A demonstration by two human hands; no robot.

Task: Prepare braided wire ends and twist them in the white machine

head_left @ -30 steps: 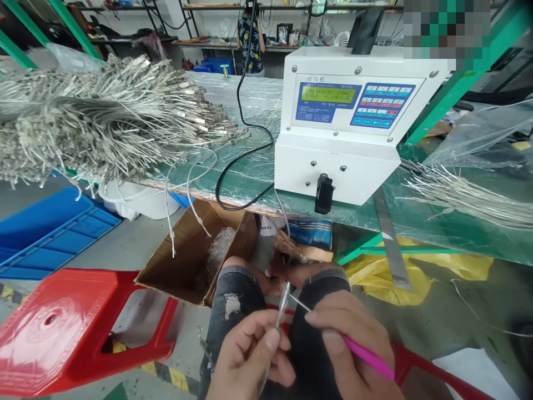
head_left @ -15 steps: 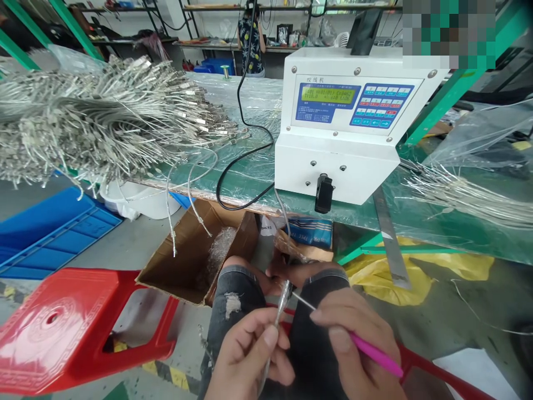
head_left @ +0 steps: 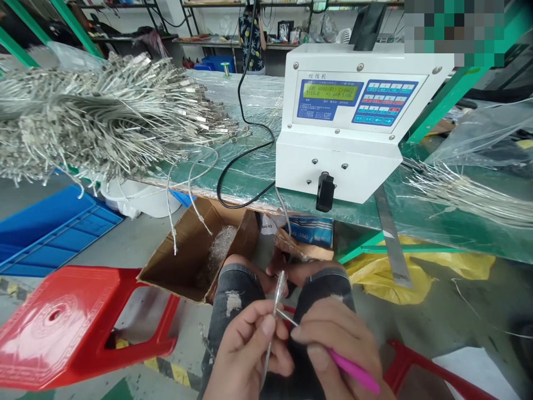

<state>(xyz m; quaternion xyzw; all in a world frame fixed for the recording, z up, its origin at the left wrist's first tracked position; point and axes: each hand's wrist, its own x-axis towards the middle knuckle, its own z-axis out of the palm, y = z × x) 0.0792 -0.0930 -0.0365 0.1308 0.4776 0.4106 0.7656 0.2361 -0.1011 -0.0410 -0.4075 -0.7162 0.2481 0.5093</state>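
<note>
My left hand [head_left: 254,347] is closed on a silver braided cable [head_left: 279,289], pinching it between thumb and fingers. The cable's end points up and away from me, above my knees. In my right hand [head_left: 339,344] is a pick with a pink handle [head_left: 353,371] and a thin metal shaft [head_left: 287,318]. The shaft's tip meets the cable just above my left thumb; whether it is in the braid or only against it I cannot tell. Both hands are over my lap, close together.
A white machine [head_left: 337,161] with a display and keypad stands on the green table [head_left: 245,178]. Left of it lies a large heap of silver cables [head_left: 125,116], with another bundle [head_left: 470,194] at the right. Below are a cardboard box [head_left: 187,250] and a red stool [head_left: 70,328].
My right hand has moved left and slightly down with the pick, and the shaft's tip is now lower on the cable. The cable's upper end stands more upright.
</note>
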